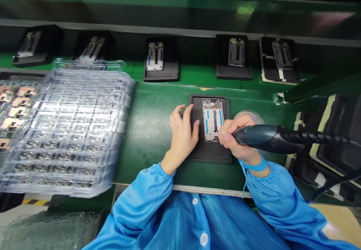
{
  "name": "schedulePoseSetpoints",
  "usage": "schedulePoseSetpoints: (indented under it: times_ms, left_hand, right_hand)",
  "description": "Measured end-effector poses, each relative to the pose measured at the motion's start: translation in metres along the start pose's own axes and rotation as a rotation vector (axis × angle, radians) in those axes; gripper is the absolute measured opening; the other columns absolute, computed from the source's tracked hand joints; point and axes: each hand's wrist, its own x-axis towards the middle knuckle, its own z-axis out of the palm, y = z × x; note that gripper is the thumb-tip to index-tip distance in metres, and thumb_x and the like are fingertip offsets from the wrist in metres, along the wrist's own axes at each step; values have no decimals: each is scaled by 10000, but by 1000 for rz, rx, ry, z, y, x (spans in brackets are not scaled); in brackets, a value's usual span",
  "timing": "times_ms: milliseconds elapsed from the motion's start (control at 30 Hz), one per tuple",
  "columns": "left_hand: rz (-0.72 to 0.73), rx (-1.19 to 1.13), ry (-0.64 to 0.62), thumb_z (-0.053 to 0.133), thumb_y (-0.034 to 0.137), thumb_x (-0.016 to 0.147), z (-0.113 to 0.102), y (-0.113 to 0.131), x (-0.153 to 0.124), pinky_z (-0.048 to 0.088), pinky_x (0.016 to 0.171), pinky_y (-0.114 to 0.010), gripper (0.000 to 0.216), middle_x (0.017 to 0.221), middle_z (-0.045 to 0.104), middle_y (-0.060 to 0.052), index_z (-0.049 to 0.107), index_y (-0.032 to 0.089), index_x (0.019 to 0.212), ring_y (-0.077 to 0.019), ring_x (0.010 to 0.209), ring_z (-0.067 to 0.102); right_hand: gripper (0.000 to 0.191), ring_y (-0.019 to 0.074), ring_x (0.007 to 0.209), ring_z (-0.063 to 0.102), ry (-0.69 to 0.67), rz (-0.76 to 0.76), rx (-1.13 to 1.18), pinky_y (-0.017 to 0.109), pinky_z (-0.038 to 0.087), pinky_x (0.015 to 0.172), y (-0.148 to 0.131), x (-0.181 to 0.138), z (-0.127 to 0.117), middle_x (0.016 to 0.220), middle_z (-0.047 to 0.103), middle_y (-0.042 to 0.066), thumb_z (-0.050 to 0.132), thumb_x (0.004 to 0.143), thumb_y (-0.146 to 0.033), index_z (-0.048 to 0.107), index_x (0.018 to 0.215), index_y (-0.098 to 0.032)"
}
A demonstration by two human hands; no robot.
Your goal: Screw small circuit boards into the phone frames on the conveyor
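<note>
A phone frame (212, 124) with blue strips and a dark central ribbon lies on a black foam pad (210, 155) in front of me. Gripped in my right hand (235, 137) is a dark corded electric screwdriver (258, 137), its front end at the frame's lower right edge; the tip is hidden by my fingers. My left hand (183, 129) rests at the pad's left side with fingers spread and nothing in them. Behind my right hand sits a round metal dish (248, 115), partly covered; its contents cannot be made out.
Tall stacked clear plastic trays (81, 125) with small parts stand on the left, beside a tray of copper-coloured parts (17, 107). Along the back, phone frames lie on black pads, one (154, 56) near the middle. More black pads (338, 129) are stacked at right, near the screwdriver's cord.
</note>
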Motion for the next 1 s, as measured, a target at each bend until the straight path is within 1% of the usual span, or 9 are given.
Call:
schedulePoseSetpoints:
  times_ms: [133,233,300,400,500,633,767,900,1000]
  left_hand:
    - [-53,231,-149,552,369,1325,-2,-13,-1,719,1177,-512,605,1474,852,-247,638,105,1862,-410,1343,856]
    - [0,260,-179,494,305,1334,-2,-21,4,733,997,-372,557,1427,893,-214,651,120,1835,-327,1204,923]
    - [20,276,-139,482,284,1329,-7,-25,19,738,976,-360,552,1431,899,-219,645,119,1830,-317,1179,937]
    - [-18,354,-63,460,275,1317,-26,-24,73,740,1078,-402,581,1475,883,-253,624,97,1845,-345,1259,926]
    - [-75,423,-10,416,259,1306,-50,-13,153,702,1181,-443,585,1512,858,-288,640,72,1813,-383,1375,881]
    - [-111,469,10,473,260,1287,-64,15,248,646,1215,-491,523,1491,835,-344,701,23,1693,-438,1427,821]
    - [3,500,14,565,351,1304,-35,56,274,579,1305,-592,614,1707,708,-414,620,3,1806,-529,1629,672]
    - [327,461,-186,688,337,1300,28,95,250,539,1368,-502,408,1713,766,-241,774,184,1668,-401,1665,654]
    - [427,447,-282,693,174,1256,63,113,237,539,1351,-527,342,1705,770,-246,785,162,1585,-388,1654,658]
  right_hand:
    - [259,135,551,634,-11,-65,-30,268,568,576,-2,-4,7,790,732,-82,915,1202,-365,676,1121,-306]
    - [203,161,596,717,13,-154,-43,291,606,584,-6,-10,10,820,770,-57,922,1176,-271,722,1159,-299]
    - [180,170,550,691,75,-216,5,316,614,554,-9,-10,7,806,755,-60,898,1196,-299,719,1179,-307]
    - [242,152,433,544,307,-336,53,314,564,477,-14,0,-6,732,687,-100,875,1225,-408,656,1153,-333]
    - [378,139,389,453,539,-405,5,300,515,444,-14,14,-21,674,612,-131,939,1174,-455,594,1082,-333]
    - [388,145,413,484,607,-380,-29,311,523,453,-5,21,-36,687,606,-120,961,1149,-451,604,1068,-324]
    - [344,148,444,534,623,-386,-37,314,558,464,3,21,-50,713,625,-113,957,1160,-413,632,1096,-321]
    - [395,145,444,560,722,-382,-74,304,577,475,7,22,-68,710,617,-119,988,1138,-436,617,1080,-312]
    - [441,142,451,578,786,-361,-79,297,598,483,10,24,-79,711,612,-124,1014,1114,-461,602,1078,-308]
